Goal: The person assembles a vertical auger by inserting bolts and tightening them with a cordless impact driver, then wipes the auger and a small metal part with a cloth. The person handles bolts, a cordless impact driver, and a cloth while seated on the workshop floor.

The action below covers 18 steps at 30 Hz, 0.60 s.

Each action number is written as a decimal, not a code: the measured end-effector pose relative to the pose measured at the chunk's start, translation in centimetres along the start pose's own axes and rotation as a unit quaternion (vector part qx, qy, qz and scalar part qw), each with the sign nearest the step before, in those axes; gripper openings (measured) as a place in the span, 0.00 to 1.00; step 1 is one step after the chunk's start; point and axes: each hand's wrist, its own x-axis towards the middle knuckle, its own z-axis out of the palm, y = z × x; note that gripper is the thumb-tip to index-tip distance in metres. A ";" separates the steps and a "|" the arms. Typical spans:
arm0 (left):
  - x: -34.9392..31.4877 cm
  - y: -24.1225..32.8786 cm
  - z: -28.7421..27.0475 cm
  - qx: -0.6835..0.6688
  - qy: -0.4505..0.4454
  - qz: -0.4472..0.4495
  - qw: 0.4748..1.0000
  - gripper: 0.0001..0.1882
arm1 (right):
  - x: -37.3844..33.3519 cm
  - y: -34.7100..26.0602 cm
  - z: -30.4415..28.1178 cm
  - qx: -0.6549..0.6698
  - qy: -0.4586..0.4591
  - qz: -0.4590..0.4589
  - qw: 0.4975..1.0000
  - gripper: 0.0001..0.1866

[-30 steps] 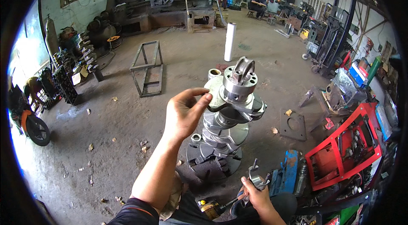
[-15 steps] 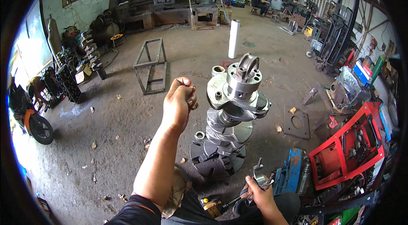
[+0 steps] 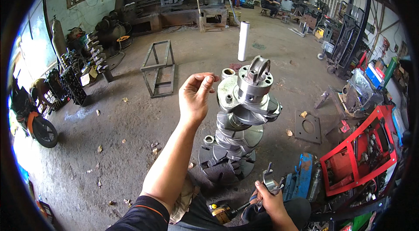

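Note:
An upright steel crankshaft [image 3: 240, 132] stands on the floor before me, a connecting-rod end [image 3: 260, 68] showing in its top flange. My left hand [image 3: 196, 98] is raised just left of its upper part, apart from it. Its thumb and fingertips are pinched together; whatever they hold, if anything, is too small to make out. Low on the right, my right hand [image 3: 269, 200] grips a half-round metal bearing cap [image 3: 269, 181] with a bolt sticking up from it. A yellow and black power tool [image 3: 221, 213] with a long shaft lies by my legs, left of that hand.
A white roll [image 3: 243, 41] stands behind the crankshaft. Left of it is a metal frame [image 3: 158, 71]. On the right are a flat plate with a hole [image 3: 308, 127], a blue metal piece [image 3: 302, 174] and a red tool rack [image 3: 358, 154]. Several people are far back.
My left hand has turned so the thumb faces me, and it has moved slightly up and right toward the crankshaft. My right hand keeps its hold. The view has shifted a little.

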 end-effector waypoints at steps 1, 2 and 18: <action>0.1 -0.2 -0.1 0.009 0.013 -0.012 1.000 0.10 | 0.0 -0.1 0.0 -0.003 0.008 0.013 1.000 0.14; 0.1 -0.4 0.0 -0.005 -0.009 0.009 1.000 0.10 | 0.0 -0.1 0.1 0.000 0.001 0.003 1.000 0.14; -0.1 1.0 -0.4 0.067 -0.124 -0.017 0.990 0.13 | 0.0 0.2 0.1 0.024 0.003 -0.006 1.000 0.18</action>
